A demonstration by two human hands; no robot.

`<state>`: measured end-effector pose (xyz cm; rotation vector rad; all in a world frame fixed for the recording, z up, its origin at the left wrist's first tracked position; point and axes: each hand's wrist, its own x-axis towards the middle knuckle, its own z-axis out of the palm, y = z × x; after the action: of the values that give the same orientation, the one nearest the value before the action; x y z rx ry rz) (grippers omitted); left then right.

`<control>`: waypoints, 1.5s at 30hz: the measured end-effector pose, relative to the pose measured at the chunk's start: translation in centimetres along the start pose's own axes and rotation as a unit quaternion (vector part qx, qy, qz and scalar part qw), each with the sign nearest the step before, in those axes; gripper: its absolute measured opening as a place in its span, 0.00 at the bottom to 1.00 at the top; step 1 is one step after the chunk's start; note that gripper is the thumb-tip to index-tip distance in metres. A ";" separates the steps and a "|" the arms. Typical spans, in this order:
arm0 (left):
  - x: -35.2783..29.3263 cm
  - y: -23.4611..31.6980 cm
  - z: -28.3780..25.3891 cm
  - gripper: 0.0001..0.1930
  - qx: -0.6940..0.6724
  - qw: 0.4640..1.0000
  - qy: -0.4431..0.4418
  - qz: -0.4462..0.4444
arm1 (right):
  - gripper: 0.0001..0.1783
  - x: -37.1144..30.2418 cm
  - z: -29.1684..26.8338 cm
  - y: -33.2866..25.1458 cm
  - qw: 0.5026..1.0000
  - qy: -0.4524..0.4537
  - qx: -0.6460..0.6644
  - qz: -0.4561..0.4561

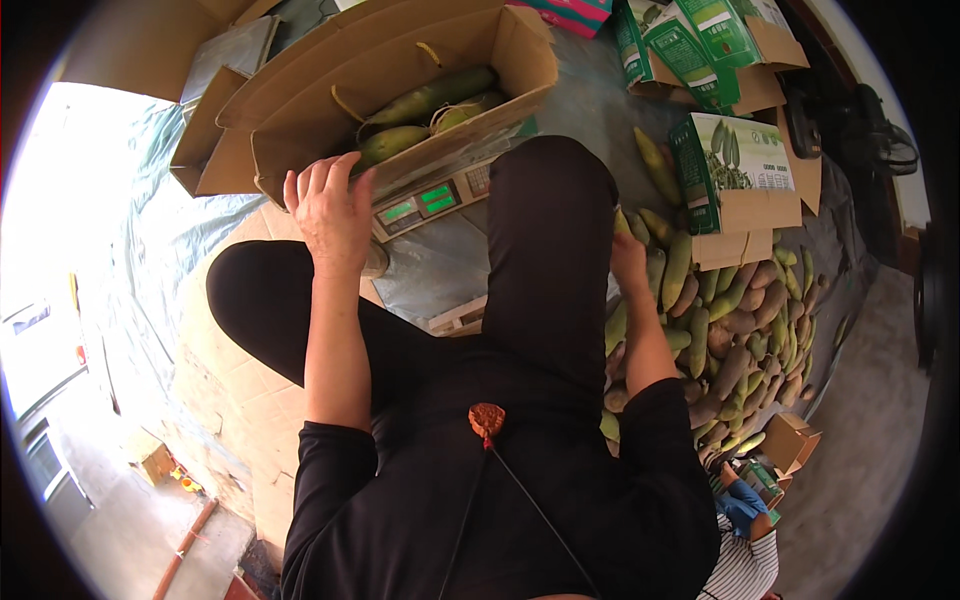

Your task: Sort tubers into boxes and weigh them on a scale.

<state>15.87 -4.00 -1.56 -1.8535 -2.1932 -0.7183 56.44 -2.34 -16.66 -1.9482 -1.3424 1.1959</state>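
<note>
An uncovered cardboard box with yellow cord handles stands on a scale with lit green displays. Several long green radishes lie inside it. My left hand grips the box's near wall close to its left corner, fingers bent at the rim and thumb apart. At the right, beside my raised knee, my right hand is closed round a green radish, which is mostly hidden by the knee. Next to this hand spreads a large pile of radishes, some green, some brownish with soil.
A green-and-white printed carton stands above the pile, with more printed cartons at the top right. A black fan-like object is near the right wall. Cardboard sheeting covers the floor at left. Another person's striped sleeve shows at lower right.
</note>
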 end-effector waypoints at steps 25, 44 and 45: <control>0.1 -1.1 1.2 0.08 0.023 0.999 0.033 0.005 | 0.11 -0.2 3.5 8.2 0.992 -0.063 -0.110 0.013; 0.6 -0.7 1.5 0.08 0.022 0.999 0.018 -0.023 | 0.11 5.9 0.1 6.5 0.982 0.078 -0.165 0.057; 0.6 -0.8 1.5 0.08 0.025 0.999 0.018 -0.025 | 0.12 5.8 -0.4 6.0 0.980 0.092 -0.170 0.046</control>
<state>15.22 -2.89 -2.80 -1.7556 -2.2206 -0.6936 60.47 0.56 -23.34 -2.3183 -1.4453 0.8404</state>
